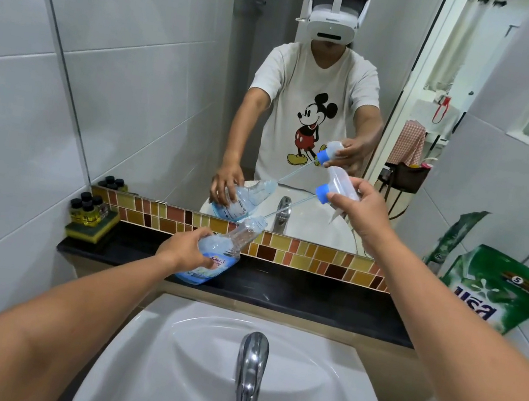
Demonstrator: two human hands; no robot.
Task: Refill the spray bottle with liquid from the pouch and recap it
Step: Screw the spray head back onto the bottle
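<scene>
L hand (184, 250) grips bottle (224, 246) round its body, tilted, base on ledge (293, 291) just under that hand. R hand (360, 208) holds spray head (339, 181) at the collar, up and right of L. Tube (290, 206) slants down to bottle mouth — tip in or just at it, can't tell. Pouch (498, 289) stands beyond R forearm, untouched. Tip: move head straight along neck line, no bending tube — stand bottle upright before pouring.

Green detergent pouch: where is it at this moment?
In the head view the green detergent pouch stands at far right against the tiled wall, right of the mirror and beyond the right hand, which holds the spray head.
</scene>
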